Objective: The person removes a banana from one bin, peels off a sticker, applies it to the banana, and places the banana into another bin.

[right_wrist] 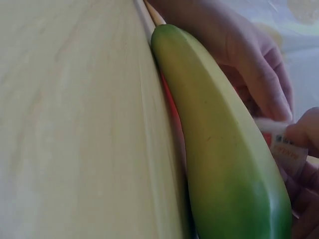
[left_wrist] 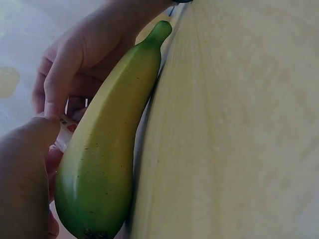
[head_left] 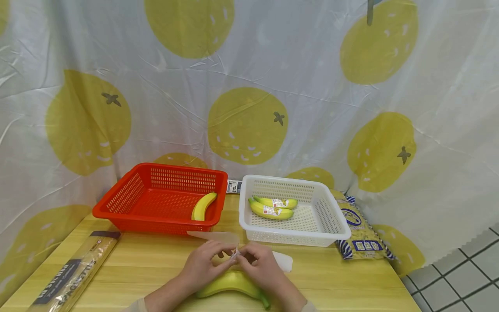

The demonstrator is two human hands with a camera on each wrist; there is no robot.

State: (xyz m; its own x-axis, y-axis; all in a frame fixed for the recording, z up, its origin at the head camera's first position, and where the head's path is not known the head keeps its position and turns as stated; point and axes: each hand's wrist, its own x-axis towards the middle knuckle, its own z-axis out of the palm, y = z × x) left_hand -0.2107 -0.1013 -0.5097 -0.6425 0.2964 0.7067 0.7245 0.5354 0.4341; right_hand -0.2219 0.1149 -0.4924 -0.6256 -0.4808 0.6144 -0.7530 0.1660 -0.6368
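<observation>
A yellow banana [head_left: 231, 282] with green ends lies on the table right in front of the person, below both hands. Over it, the left hand [head_left: 202, 265] and right hand [head_left: 262, 265] meet, fingertips close together. Between them is a small white sticker [right_wrist: 290, 153] with red and dark print. In the right wrist view the right thumb presses on the sticker, while the left fingers reach its other edge. From the left wrist view, the banana [left_wrist: 107, 134] covers part of the fingers and sticker.
Behind the hands stand a red basket [head_left: 128, 221] holding one banana and a white basket [head_left: 296, 236] holding two labelled bananas. Pale sheets [head_left: 283, 261] lie near the hands. A spaghetti pack [head_left: 76, 273] is at left, a yellow bag [head_left: 360, 234] at right.
</observation>
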